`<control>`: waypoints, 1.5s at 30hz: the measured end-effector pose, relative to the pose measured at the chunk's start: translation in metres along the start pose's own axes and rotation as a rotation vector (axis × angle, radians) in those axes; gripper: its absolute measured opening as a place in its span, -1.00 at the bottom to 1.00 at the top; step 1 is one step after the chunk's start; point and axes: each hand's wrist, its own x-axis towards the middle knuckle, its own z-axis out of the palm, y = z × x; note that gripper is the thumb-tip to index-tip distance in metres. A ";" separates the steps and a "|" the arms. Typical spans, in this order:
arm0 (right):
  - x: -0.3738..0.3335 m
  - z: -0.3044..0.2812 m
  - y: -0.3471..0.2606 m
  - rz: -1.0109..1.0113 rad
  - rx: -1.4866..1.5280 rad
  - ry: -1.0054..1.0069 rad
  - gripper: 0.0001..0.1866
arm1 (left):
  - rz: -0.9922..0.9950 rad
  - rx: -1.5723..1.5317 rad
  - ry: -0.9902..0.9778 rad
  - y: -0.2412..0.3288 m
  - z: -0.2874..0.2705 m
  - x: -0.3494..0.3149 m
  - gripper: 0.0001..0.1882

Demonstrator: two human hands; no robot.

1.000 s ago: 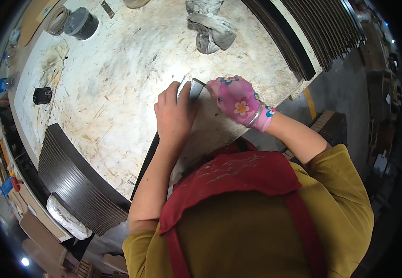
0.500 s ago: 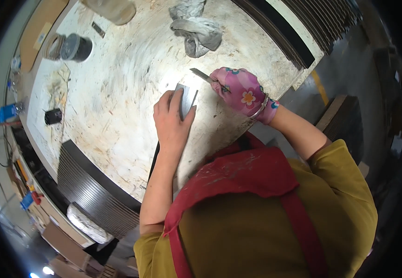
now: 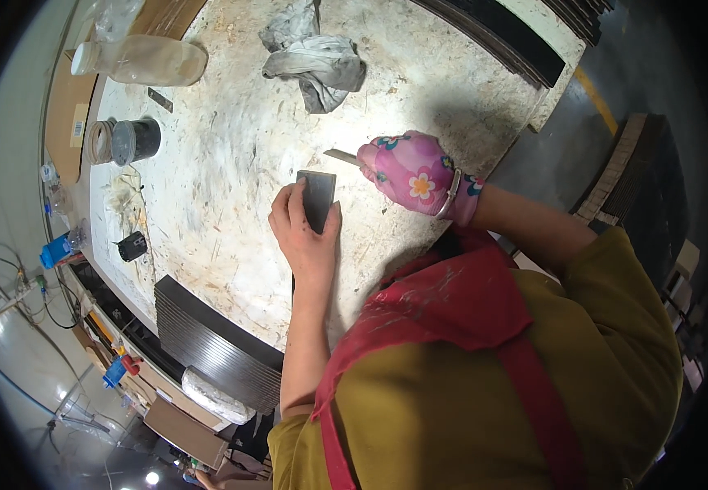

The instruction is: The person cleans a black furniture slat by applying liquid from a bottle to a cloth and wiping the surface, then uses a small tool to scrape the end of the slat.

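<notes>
My bare left hand (image 3: 303,233) grips a dark flat strip (image 3: 319,196) by its sides, thumb on the right edge and fingers on the left. The strip's far end sticks out past the fingers, and the rest is hidden under hand and forearm. My right hand (image 3: 413,175), in a pink flowered glove, is closed round a thin knife (image 3: 342,157). Its narrow metal blade points left, just beyond the strip's far end and apart from it. The fist hides the knife's handle.
A stained white table (image 3: 231,163) bears a grey rag (image 3: 317,65), a cloudy bottle (image 3: 158,61) and a dark jar (image 3: 136,141). Ribbed black strips lie stacked at the near left (image 3: 215,339) and far right (image 3: 501,37). A small black container (image 3: 132,246) stands at the left edge.
The whole view has shifted. The strip's end looks dark now instead of shiny, and a thin sliver beside its right edge no longer shows. Both hands keep their grips.
</notes>
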 end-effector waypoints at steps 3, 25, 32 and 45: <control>0.000 0.004 0.003 -0.056 0.046 -0.018 -0.88 | 0.038 0.044 0.037 -0.001 0.002 0.000 -0.38; -0.003 0.014 -0.014 -0.138 -0.182 -0.054 -0.89 | -0.088 -0.062 0.008 0.000 -0.011 0.000 -0.39; 0.006 0.000 -0.014 -0.048 0.067 -0.248 -0.87 | -0.080 -0.065 0.077 0.006 -0.027 0.021 -0.43; 0.015 -0.064 -0.009 -0.004 0.321 0.020 -0.88 | -0.444 -1.016 -0.309 0.004 -0.104 0.014 -0.39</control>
